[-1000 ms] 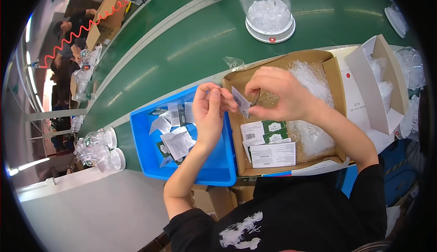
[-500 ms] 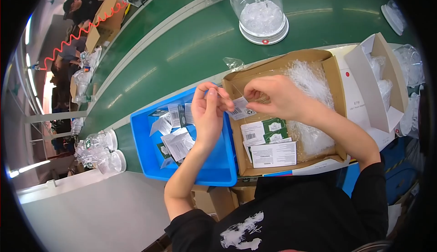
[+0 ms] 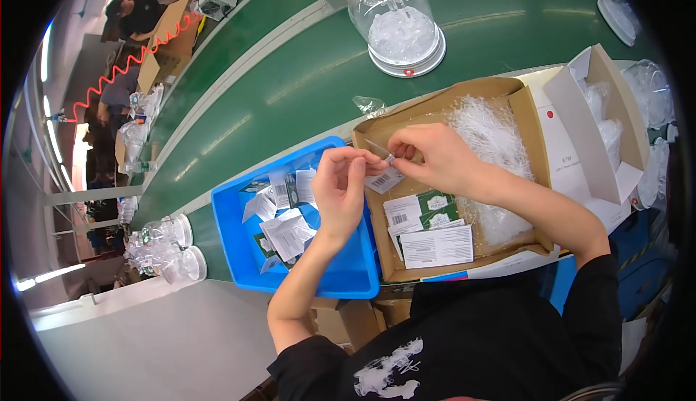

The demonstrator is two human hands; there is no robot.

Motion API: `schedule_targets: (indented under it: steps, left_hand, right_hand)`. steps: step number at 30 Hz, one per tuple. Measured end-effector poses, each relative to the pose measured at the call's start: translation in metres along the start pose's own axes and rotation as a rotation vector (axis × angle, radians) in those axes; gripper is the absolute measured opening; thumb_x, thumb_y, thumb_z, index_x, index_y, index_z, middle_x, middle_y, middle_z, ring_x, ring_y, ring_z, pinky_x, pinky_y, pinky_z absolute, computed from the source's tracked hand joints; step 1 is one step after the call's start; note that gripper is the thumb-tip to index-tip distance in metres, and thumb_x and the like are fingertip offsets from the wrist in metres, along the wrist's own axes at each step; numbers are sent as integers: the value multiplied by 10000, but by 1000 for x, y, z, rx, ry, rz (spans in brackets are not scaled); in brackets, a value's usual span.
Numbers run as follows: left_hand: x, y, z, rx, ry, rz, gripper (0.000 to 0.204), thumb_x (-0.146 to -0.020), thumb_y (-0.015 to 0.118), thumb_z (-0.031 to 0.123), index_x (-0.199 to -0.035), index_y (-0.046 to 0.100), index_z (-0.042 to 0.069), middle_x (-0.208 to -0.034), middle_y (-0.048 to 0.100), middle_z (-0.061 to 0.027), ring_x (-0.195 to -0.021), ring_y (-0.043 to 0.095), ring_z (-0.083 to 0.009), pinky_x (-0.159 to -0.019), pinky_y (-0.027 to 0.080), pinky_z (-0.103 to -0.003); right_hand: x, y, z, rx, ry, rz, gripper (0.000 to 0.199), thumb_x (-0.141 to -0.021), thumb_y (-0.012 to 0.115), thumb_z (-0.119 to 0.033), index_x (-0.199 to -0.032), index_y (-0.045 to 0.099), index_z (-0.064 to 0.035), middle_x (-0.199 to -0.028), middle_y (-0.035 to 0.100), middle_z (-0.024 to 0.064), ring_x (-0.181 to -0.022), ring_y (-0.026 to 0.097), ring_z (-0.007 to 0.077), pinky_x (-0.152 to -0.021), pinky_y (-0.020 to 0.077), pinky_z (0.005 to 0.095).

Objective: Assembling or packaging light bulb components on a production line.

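My left hand [image 3: 344, 187] and my right hand [image 3: 438, 156] meet over the near-left part of a shallow cardboard box [image 3: 542, 176]. Between their fingertips hangs a small white printed card tag [image 3: 384, 180], pinched at its upper edge by my left fingers. A thin clear plastic strand [image 3: 375, 147] sticks up by the tag's corner, at the pinched fingertips of my right hand. Beneath lie green-and-white folded cards [image 3: 438, 245]. A heap of thin clear strands [image 3: 493, 140] fills the box's right side. Fingers partly hide where strand and tag meet.
Left of the box stands a blue tray [image 3: 337, 285] with loose cards [image 3: 286, 234]. A glass dome on a white base [image 3: 406, 60] stands on the green bench [image 3: 290, 104]. An upright white carton [image 3: 616, 133] holds bagged pieces at right. Another person [image 3: 138, 13] works far left.
My hands have drawn closer together, their fingertips now meeting at the tag's upper edge. The tag has tilted and is partly covered by my fingers. The view has shifted slightly.
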State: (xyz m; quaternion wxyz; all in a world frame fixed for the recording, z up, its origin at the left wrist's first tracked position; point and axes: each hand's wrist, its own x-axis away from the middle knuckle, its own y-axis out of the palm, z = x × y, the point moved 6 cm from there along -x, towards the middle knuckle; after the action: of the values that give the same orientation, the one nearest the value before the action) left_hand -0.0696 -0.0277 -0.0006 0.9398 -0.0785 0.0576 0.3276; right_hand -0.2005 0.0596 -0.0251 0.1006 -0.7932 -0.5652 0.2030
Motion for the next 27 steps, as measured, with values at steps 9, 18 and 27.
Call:
schedule_targets:
  steps: [9,18,27]
  left_hand:
    - [-7,-10,1,-158,76,58,82,-979,445,31,-1028,478,-26,-912,639,-139,-825,675,-206,-734,571,-309]
    - [-3,-7,-8,-28,37,-8,80,-956,469,-12,-1029,501,-25,-911,628,-113,-790,653,-166,-704,546,-272]
    - [-2,3,7,-209,138,-54,180,-921,507,-56,-1082,587,-46,-901,611,-75,-806,600,-138,-733,496,-257]
  right_hand:
    - [0,-5,-2,-157,73,-57,125,-837,671,-103,-873,624,7,-753,658,116,-679,645,172,-634,509,280]
    - [-3,-11,-7,-436,117,-46,100,-869,644,-94,-870,612,0,-727,605,-4,-680,558,49,-575,459,214]
    - [-5,-26,-21,-275,-100,126,114,-813,656,-24,-920,618,-10,-902,629,80,-762,610,140,-609,496,247]
